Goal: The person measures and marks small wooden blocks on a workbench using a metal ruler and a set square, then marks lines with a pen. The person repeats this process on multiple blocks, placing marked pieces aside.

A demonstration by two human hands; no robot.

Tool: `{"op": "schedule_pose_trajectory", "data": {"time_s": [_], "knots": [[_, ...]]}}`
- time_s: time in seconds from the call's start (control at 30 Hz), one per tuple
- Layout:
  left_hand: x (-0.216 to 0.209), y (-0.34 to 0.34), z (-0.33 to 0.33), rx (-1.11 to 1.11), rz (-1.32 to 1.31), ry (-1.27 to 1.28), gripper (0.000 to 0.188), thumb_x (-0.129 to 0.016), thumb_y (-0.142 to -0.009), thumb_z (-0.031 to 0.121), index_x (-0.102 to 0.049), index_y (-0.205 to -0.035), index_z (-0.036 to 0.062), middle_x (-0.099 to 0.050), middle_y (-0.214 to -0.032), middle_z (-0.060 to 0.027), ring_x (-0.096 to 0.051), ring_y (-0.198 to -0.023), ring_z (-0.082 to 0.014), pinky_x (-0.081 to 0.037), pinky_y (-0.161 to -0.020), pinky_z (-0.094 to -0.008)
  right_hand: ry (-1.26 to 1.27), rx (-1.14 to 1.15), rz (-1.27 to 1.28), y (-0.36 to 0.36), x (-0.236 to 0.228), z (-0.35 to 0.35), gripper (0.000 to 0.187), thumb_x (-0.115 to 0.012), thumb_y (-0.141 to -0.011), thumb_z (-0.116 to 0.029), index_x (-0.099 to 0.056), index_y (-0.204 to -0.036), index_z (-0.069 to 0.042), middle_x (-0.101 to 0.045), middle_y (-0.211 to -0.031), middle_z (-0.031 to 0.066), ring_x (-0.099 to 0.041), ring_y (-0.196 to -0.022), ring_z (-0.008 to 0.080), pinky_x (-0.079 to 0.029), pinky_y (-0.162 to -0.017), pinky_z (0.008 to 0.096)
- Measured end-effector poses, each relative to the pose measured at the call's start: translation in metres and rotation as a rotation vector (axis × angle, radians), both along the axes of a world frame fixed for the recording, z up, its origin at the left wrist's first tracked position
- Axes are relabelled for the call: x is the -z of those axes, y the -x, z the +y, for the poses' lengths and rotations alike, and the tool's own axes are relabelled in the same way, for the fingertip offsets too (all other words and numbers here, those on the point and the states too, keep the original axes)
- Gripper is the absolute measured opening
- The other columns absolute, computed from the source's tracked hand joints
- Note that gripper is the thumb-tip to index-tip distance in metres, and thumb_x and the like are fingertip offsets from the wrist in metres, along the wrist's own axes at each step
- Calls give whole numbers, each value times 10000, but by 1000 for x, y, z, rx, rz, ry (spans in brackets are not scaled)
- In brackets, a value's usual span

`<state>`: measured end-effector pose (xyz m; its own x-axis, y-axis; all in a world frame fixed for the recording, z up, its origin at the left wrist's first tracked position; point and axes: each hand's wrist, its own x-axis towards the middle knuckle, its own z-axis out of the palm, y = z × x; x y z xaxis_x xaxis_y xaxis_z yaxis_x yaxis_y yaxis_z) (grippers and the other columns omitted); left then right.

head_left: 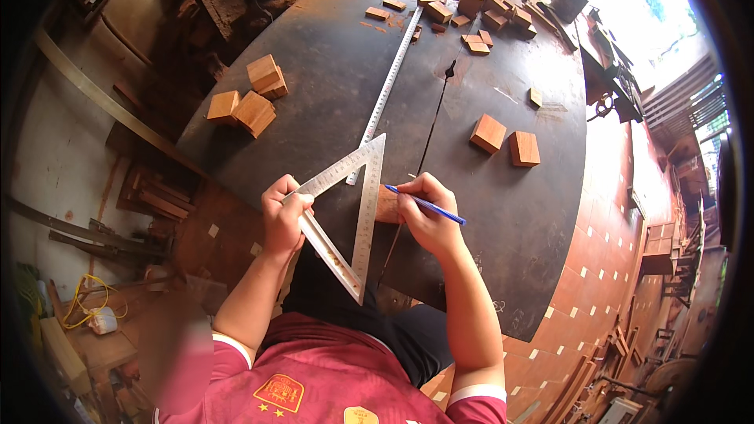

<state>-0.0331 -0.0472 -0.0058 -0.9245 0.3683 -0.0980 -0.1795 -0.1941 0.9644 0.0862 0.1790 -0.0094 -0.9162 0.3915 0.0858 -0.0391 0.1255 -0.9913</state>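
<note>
My left hand [283, 215] is closed round one corner of a silver triangular speed square [366, 212], held above the near edge of the dark table. In my right hand [429, 218] is a blue pen [428, 206], its tip pointing left toward a small wooden block [387, 206]. The fingers of that hand also touch the block, which lies against the long edge of the square and is partly hidden by it. Beyond the square, a steel ruler [393, 78] lies lengthwise on the table.
Three wooden blocks [255, 113] sit on the left of the dark table [330, 86]; two more blocks [488, 133] stand on the right. A heap of offcuts [471, 4] covers the far end. A narrow slot [433, 126] runs along the tabletop. Tiled floor [585, 267] lies at right.
</note>
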Motion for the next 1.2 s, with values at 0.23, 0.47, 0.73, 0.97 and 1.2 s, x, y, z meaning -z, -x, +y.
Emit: {"op": "schedule_pose_trajectory", "data": {"time_s": [0.23,0.47,0.73,0.97,1.2], "knots": [[3,2,0,10,-19,-27,199,-583,-813,15,-469,-665,84,-505,-596,-5,-445,-491,-59,-346,-463,-241,-31,-9,14,1,4,2,14,-607,-962,33,-601,-955,44,-641,-747,37,-616,-659,76,-510,-597,247],[1,3,2,12,-20,-23,202,-587,-808,12,-471,-659,85,-496,-595,-4,-433,-479,-62,-339,-451,-245,-40,-2,4,2,8,3,33,-619,-974,18,-602,-953,38,-636,-739,35,-612,-644,81,-516,-591,249],[2,3,2,14,-33,-24,202,-591,-805,25,-470,-657,89,-479,-591,9,-429,-476,-58,-333,-448,-240,79,43,-23,2,-3,-3,65,-668,-924,-19,-647,-915,42,-681,-731,65,-619,-618,77,-490,-565,258],[5,5,1,31,-1,-16,187,-577,-815,62,-457,-676,96,-502,-563,-22,-451,-443,-78,-363,-420,-240,82,37,-7,2,-4,-3,53,-660,-927,-3,-637,-911,42,-669,-715,52,-614,-612,72,-485,-558,255],[8,6,1,32,-1,-3,178,-570,-818,83,-455,-683,99,-516,-551,-38,-465,-429,-93,-387,-413,-243,96,33,2,3,-4,-3,46,-646,-929,11,-627,-908,48,-663,-705,47,-610,-610,71,-487,-558,254]]}}
